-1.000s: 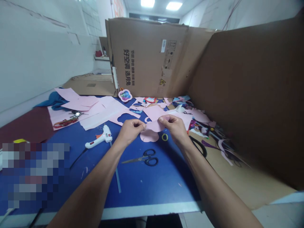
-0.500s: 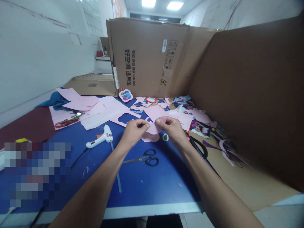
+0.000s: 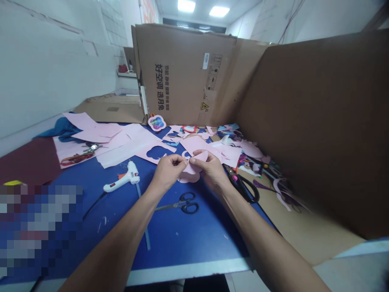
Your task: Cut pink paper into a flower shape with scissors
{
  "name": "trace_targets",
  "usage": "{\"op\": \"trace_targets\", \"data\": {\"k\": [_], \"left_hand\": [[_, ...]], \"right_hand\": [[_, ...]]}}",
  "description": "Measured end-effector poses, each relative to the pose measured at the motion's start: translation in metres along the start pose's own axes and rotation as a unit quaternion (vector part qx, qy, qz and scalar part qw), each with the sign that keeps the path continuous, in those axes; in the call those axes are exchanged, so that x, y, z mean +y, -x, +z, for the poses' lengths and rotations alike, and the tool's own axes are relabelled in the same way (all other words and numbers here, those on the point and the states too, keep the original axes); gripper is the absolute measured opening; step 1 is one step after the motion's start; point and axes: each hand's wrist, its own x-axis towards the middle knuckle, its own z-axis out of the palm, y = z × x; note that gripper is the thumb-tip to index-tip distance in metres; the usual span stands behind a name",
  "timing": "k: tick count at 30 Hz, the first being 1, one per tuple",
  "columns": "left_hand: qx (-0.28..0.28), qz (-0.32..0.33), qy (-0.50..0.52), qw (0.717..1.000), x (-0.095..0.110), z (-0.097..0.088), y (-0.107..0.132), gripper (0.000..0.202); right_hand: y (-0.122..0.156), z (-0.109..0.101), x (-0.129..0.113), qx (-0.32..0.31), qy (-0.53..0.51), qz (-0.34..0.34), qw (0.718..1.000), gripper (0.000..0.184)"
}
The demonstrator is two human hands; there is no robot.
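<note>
Between both hands is a small pink paper cutout (image 3: 197,161), tilted up off the table. My left hand (image 3: 170,172) pinches its left edge between thumb and forefinger. On the other side, my right hand (image 3: 210,167) grips it with the thumb on top and the fingers behind. Just below lies a second pink scalloped cutout (image 3: 189,178) on the blue table. Black-handled scissors (image 3: 184,203) rest nearer to me, blades pointing left. A white glue gun (image 3: 124,178) lies to the left of my left hand, a glue stick coming out of its back.
Cardboard panels (image 3: 185,77) stand along the back and right. Pink paper sheets (image 3: 127,142) and scraps cover the far table. Large black-handled shears (image 3: 246,186) lie right of my right hand. A flower-shaped ornament (image 3: 157,122) leans against the cardboard.
My right hand has turned and moved closer to my left, and the pink cutout is now tilted more steeply. The whole view has shifted slightly; the yellow-green ring is now hidden.
</note>
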Motion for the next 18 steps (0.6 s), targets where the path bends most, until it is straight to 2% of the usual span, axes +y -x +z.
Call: {"op": "trace_targets", "data": {"k": [9,18], "left_hand": [[-0.002,-0.003,0.014,1.0,-0.004,-0.002,-0.003,0.009],[-0.002,-0.015,0.017,1.0,0.001,0.0,0.0,0.01]], "right_hand": [[-0.01,-0.014,-0.015,0.069,-0.02,-0.019,0.997,0.037],[-0.009,-0.017,-0.014,0.067,-0.026,-0.043,0.996,0.032]]}}
